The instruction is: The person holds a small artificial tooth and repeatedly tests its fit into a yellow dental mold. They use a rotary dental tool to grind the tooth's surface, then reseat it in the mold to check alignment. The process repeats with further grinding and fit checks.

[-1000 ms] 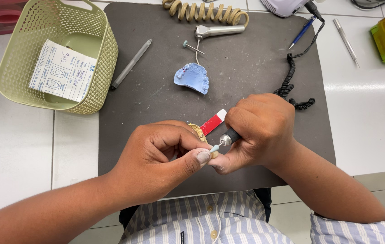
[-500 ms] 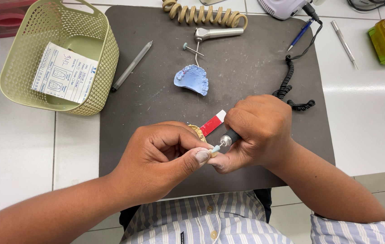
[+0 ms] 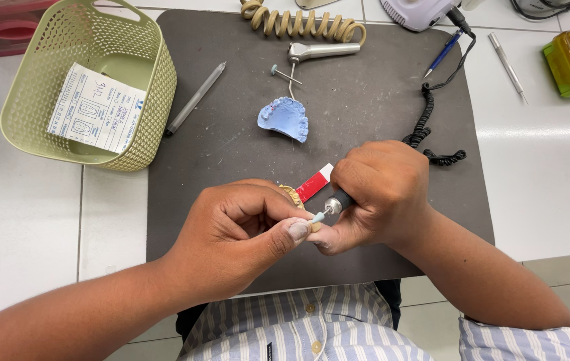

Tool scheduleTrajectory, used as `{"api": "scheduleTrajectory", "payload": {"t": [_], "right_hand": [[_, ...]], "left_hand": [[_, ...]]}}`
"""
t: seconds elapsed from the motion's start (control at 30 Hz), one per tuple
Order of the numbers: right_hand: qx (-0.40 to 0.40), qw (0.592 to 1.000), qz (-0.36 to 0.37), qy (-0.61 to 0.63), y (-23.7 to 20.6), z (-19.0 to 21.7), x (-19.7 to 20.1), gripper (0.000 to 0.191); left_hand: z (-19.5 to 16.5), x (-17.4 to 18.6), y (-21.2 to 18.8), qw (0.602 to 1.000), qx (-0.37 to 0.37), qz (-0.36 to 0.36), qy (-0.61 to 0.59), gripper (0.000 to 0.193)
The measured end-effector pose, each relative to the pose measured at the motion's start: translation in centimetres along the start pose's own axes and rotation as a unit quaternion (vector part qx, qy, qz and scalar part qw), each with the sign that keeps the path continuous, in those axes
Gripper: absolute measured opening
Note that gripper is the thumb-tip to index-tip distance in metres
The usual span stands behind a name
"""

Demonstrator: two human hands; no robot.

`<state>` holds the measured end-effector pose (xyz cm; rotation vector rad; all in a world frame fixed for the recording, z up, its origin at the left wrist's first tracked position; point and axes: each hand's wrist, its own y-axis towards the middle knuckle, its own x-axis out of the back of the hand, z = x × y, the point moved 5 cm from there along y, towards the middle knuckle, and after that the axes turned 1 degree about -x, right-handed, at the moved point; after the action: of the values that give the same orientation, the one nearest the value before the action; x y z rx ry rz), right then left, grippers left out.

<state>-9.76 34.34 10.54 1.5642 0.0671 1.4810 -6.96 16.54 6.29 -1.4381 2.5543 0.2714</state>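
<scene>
Over the dark mat on the white desk, the left hand pinches a small yellowish piece; the right hand grips a rotary handpiece, tip touching it. Beyond lie a blue dental cast and a red-white strip. A green basket holds a white printed slip.

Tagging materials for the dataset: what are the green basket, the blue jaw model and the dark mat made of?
Green basket: looks like moulded plastic, matte, with a perforated lattice wall. Blue jaw model: probably cast dental stone or plaster, chalky and dull; can't confirm. Dark mat: likely rubber, matte, scuffed with pale dusty marks.
</scene>
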Motion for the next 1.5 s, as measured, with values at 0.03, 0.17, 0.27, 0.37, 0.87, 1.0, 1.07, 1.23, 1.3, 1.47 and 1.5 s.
{"api": "scheduleTrajectory", "payload": {"t": [0.03, 0.17, 0.27, 0.37, 0.87, 1.0, 1.07, 1.23, 1.3, 1.47, 1.5], "right_hand": [[0.0, 1.0, -0.001, 0.003, -0.04, -0.01, 0.02, 0.066], [0.002, 1.0, -0.002, 0.013, -0.07, -0.16, 0.0, 0.067], [0.005, 1.0, -0.003, 0.013, -0.08, -0.15, 0.0, 0.068], [0.003, 1.0, -0.005, 0.005, -0.03, -0.14, -0.03, 0.068], [0.0, 1.0, -0.006, 0.02, -0.03, -0.14, 0.07, 0.064], [0.005, 1.0, -0.006, 0.016, 0.12, -0.12, 0.04, 0.068], [0.006, 1.0, -0.009, 0.015, 0.12, -0.05, 0.01, 0.068], [0.008, 1.0, -0.005, 0.009, 0.02, 0.02, -0.11, 0.068], [0.008, 1.0, -0.001, 0.014, -0.03, 0.0, -0.17, 0.068], [0.008, 1.0, 0.0, 0.017, -0.06, -0.06, -0.26, 0.068], [0.009, 1.0, -0.001, 0.019, -0.06, -0.05, -0.26, 0.068]], "left_hand": [[0.01, 0.03, -0.02, 1.0, -0.001, -0.001, -0.003, 0.012], [0.21, 0.0, -0.01, 1.0, 0.003, -0.004, -0.007, 0.012], [0.26, 0.05, 0.02, 1.0, 0.004, -0.009, 0.007, 0.012], [0.24, 0.03, 0.06, 1.0, 0.001, -0.009, 0.009, 0.013], [0.43, -0.08, -0.11, 0.999, -0.026, 0.012, -0.024, 0.014], [0.17, -0.05, -0.13, 1.0, -0.02, 0.017, 0.001, 0.014], [0.04, -0.06, -0.15, 1.0, -0.018, 0.018, 0.013, 0.014], [0.0, -0.08, -0.08, 0.999, -0.019, 0.014, 0.022, 0.013], [0.06, -0.08, -0.13, 1.0, -0.018, 0.013, 0.02, 0.013], [0.21, -0.09, -0.22, 1.0, -0.022, 0.013, -0.002, 0.012], [0.25, -0.07, -0.23, 1.0, -0.022, 0.012, -0.002, 0.012]]}}
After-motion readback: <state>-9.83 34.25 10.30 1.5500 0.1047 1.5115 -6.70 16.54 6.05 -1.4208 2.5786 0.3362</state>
